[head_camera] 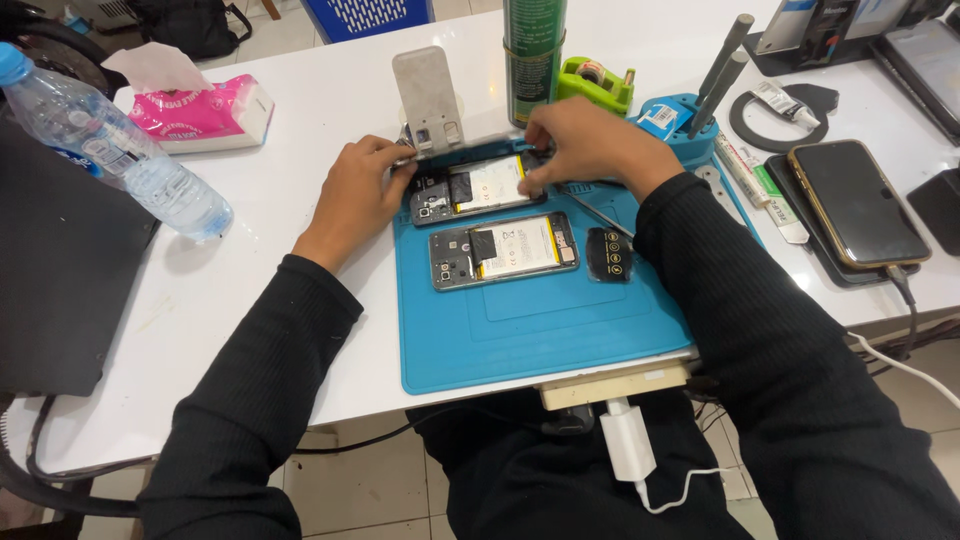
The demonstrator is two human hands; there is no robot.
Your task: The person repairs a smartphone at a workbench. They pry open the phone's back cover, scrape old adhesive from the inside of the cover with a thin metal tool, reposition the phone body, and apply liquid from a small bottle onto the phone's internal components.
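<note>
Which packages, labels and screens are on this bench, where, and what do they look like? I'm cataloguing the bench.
Tissue pack: far left, soft, pink with white panel, tissue sticking out.
Water bottle: left edge, lying clear plastic, blue cap, pale label.
Spray can: behind the blue mat, tall, green.
Smartphone: right side, dark screen, gold rim, cable plugged in.
Battery labels: on two opened phones on the mat, white and yellow.
Tube: right of mat, white and green.

Pink tissue pack left of the blue mat; dark phone screen right; white-labelled green can behind.
</note>
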